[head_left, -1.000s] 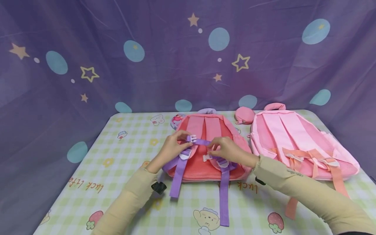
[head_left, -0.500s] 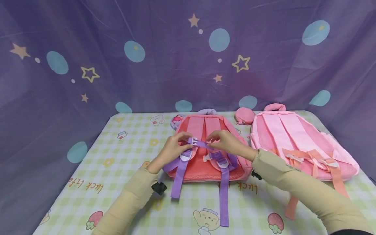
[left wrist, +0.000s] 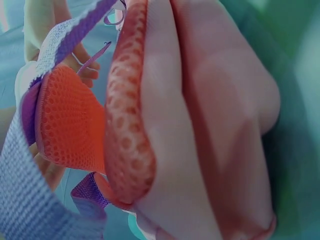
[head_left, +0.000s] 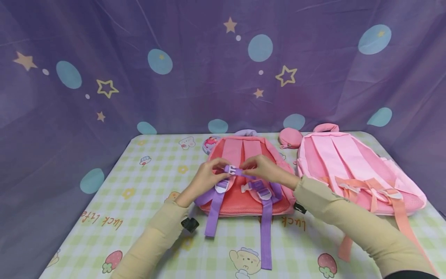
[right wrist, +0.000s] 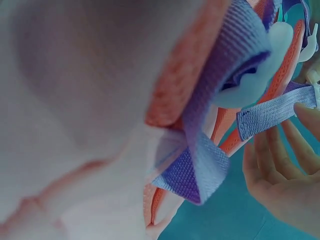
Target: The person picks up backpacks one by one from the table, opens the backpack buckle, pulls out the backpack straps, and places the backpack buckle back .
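A coral-pink backpack (head_left: 238, 201) lies back side up, its two padded straps facing me. Over its middle my left hand (head_left: 208, 174) pinches purple webbing beside a white buckle piece (head_left: 232, 170). My right hand (head_left: 263, 169) pinches the purple webbing just right of that buckle. In the right wrist view, the loose webbing end (right wrist: 265, 115) sticks out past my thumb and fingers. A second white buckle piece (head_left: 246, 187) hangs from the right shoulder strap, apart from the first. The left wrist view shows mostly the bag's side, with part of a hand behind a purple strap (left wrist: 62, 40).
A light pink backpack (head_left: 348, 166) with orange webbing lies to the right. Between the bags at the back sits a round pink pouch (head_left: 290, 138). A round printed pouch (head_left: 210, 144) is partly behind the coral bag. Purple strap tails (head_left: 266, 236) trail onto the checked tablecloth (head_left: 139, 209).
My right hand has shifted left along the webbing, closer to the buckle, and more loose webbing shows past its fingers. My left hand has moved slightly right and down with the buckle.
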Demonstrator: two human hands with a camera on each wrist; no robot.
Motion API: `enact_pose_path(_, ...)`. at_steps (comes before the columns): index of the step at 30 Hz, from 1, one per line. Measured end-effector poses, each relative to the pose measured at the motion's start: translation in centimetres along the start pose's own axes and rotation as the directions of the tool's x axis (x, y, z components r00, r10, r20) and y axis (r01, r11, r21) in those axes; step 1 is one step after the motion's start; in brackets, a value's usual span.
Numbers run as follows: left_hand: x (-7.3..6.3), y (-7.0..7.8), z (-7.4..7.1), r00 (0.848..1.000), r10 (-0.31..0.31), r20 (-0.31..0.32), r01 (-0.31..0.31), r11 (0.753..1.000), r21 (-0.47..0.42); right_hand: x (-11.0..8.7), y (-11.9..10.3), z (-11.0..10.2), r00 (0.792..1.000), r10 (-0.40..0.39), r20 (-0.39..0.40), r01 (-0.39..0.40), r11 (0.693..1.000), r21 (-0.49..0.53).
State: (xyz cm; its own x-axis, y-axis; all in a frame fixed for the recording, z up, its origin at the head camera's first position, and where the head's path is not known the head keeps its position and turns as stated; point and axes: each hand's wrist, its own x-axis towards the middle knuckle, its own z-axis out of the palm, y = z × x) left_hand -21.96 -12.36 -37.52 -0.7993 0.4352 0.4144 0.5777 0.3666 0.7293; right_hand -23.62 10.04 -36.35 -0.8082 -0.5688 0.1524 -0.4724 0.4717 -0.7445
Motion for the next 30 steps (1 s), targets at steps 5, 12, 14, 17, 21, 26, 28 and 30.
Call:
enact_pose_path(5, -0.01, -0.1, 0.13, 1.0, 0.001, 0.008, -0.001, 1.0, -0.006, 0.12, 0.15, 0.14, 1.0, 0.005, 0.008, -0.005, 1.0, 0.021)
enact_pose_path(12, -0.03, -0.21, 0.34, 1.0, -0.002, 0.01, 0.003, 1.0, -0.022, 0.3, 0.37, 0.4, 1.0, 0.004, -0.014, -0.004, 1.0, 0.021)
enact_pose_path(14, -0.01, -0.23, 0.42, 1.0, -0.002, 0.008, 0.002, 1.0, -0.029, 0.34, 0.44, 0.44, 1.0, -0.007, -0.02, 0.007, 1.0, 0.017)
enact_pose_path(17, 0.03, -0.28, 0.54, 1.0, 0.001, 0.007, -0.001, 1.0, -0.029, 0.34, 0.46, 0.46, 1.0, -0.013, -0.026, 0.013, 1.0, 0.018)
enact_pose_path(21, 0.03, -0.31, 0.63, 1.0, 0.009, 0.016, -0.009, 1.0, -0.015, 0.3, 0.31, 0.46, 1.0, -0.01, -0.028, 0.011, 1.0, 0.028)
enact_pose_path(26, 0.0, -0.3, 0.67, 0.999, 0.005, 0.032, -0.005, 1.0, -0.007, 0.29, 0.14, 0.39, 1.0, -0.001, -0.026, 0.002, 0.999, 0.037)
enact_pose_path(28, 0.0, -0.31, 0.68, 0.999, 0.006, 0.034, -0.005, 1.0, -0.006, 0.29, 0.08, 0.37, 1.0, 0.001, -0.027, 0.0, 0.999, 0.038)
enact_pose_path(30, 0.0, -0.35, 0.7, 0.999, 0.007, 0.036, -0.007, 1.0, -0.005, 0.3, 0.04, 0.38, 1.0, 0.001, -0.028, 0.0, 0.999, 0.038)
